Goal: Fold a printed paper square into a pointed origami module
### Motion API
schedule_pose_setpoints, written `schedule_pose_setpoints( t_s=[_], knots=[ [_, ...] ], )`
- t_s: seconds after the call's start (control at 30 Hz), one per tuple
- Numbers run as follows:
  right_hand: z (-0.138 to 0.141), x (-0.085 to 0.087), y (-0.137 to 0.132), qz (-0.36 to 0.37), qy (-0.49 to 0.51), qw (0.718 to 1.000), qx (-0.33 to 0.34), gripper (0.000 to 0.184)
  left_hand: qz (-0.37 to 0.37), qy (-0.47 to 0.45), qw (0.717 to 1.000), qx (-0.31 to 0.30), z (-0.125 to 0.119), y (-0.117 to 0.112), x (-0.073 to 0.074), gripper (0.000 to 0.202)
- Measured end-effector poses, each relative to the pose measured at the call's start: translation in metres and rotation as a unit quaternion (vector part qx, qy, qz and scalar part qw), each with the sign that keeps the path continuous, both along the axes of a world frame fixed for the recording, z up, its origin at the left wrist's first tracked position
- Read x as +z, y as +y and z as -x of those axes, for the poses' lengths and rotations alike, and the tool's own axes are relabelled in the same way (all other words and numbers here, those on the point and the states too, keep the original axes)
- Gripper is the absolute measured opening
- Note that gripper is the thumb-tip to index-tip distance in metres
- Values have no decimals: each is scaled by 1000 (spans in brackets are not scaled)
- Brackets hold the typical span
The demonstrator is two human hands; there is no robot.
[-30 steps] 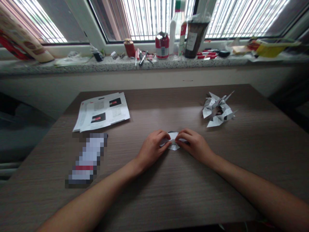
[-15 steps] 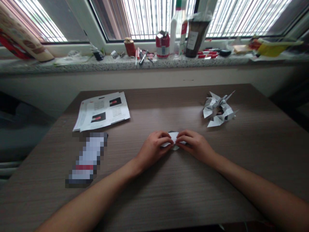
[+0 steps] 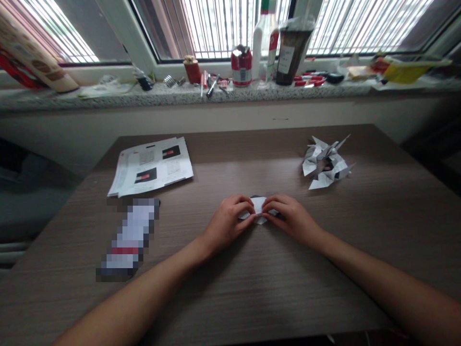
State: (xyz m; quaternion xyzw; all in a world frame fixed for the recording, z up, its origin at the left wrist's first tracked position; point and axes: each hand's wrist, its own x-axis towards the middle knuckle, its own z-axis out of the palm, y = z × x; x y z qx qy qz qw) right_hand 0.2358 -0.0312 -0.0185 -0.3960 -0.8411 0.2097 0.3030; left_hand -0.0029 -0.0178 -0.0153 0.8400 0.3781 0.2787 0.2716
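White paper piece (image 3: 258, 204) sits on the table (image 3: 201, 298), nearer and left of the folded-paper cluster (image 3: 326, 163). Opposite sides pinched by left hand (image 3: 232, 216) and right hand (image 3: 290, 214). Edges probably best aligned first, then creased evenly.

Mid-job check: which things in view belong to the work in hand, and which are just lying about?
Work in hand:
small folded paper, pinched by left hand and right hand
perhaps folded-paper cluster, on the table
perhaps printed sheets, same table

Apparently just lying about:
pixelated object, near the sheets
red can, dark cup, yellow container, on the windowsill
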Motion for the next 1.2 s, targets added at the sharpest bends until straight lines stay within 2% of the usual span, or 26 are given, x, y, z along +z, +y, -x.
schedule_pose_setpoints(
  t_s=[0.13,0.43,0.73,0.9,1.2],
  knots=[
    [2,3,-1,16,9,1000,-24,3,14,-21,1000,-12,1,1,2,7],
    [-4,0,2,18,-1,1000,21,5,20,-19,999,-22,3,2,1,10],
    [2,4,1,15,-7,999,-31,2,17,-17,999,22,-3,1,0,9],
    [1,0,1,-7,-21,999,-25,6,19,-17,998,56,-5,-2,2,5],
    [-5,2,3,-70,-101,992,16,14,-11,5,998,54,-7,-2,0,3]
  ],
)
